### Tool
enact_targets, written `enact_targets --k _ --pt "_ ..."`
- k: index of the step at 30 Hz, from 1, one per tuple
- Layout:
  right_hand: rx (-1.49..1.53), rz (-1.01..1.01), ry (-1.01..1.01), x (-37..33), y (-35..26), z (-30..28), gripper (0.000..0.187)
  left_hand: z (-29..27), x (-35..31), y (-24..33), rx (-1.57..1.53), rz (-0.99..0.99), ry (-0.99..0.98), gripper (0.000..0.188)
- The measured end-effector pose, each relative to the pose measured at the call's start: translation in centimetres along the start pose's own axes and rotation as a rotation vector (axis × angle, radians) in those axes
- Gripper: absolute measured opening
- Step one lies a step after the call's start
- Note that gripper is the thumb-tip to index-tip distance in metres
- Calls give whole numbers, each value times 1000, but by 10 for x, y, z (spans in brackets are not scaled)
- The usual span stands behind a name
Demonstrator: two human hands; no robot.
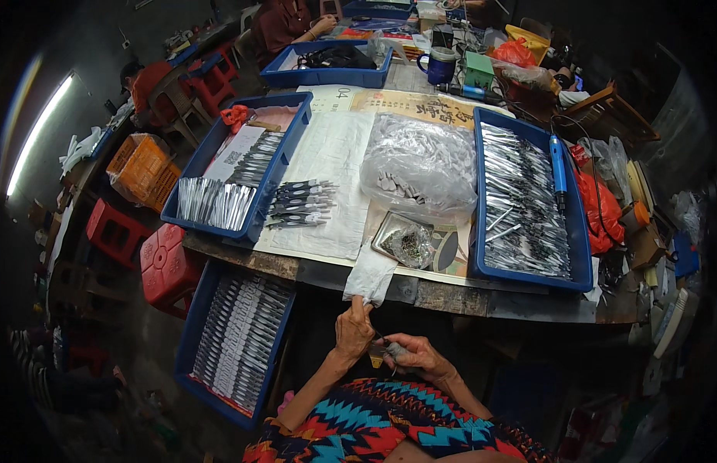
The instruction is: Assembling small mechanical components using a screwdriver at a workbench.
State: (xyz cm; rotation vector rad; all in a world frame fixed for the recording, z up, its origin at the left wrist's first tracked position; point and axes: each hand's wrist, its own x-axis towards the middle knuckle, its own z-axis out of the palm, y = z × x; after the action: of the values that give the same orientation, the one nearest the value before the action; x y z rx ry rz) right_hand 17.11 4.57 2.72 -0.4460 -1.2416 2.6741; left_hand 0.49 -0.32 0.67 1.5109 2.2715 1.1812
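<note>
My left hand point(354, 330) and my right hand point(417, 356) meet close to my body, below the front edge of the wooden table point(451, 297). Together they pinch a small slim metal part point(386, 349) with a dark tip; what it is exactly is too small to tell. The left hand's fingers point up toward a white cloth point(370, 276) that hangs over the table edge. A small metal tray point(404, 241) with a clear bag of tiny dark parts lies just beyond that cloth.
A blue tray point(528, 202) of silvery metal pieces and a blue pen-shaped tool stands at right. A big clear bag point(418, 166) of parts lies mid-table. More blue trays point(233, 176) sit at left and on the floor point(236, 339). Red stools stand at left; people sit far behind.
</note>
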Motion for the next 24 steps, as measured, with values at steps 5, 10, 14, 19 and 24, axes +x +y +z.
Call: enact_targets --k 5,10,14,19,24 --pt "-98 4 -274 -14 -4 16 33 4 -3 -2 20 21 2 11" --pt "-198 -43 -688 -26 -5 23 27 3 -3 1 30 11 -12 12" --pt "-193 -52 -693 -29 -1 17 31 -1 -1 1 50 15 -15 12" --pt "-214 36 -602 -37 -10 10 43 2 6 -4 72 29 -7 11" --pt "-299 58 -616 -41 -22 9 42 1 7 -2 -13 22 9 10"
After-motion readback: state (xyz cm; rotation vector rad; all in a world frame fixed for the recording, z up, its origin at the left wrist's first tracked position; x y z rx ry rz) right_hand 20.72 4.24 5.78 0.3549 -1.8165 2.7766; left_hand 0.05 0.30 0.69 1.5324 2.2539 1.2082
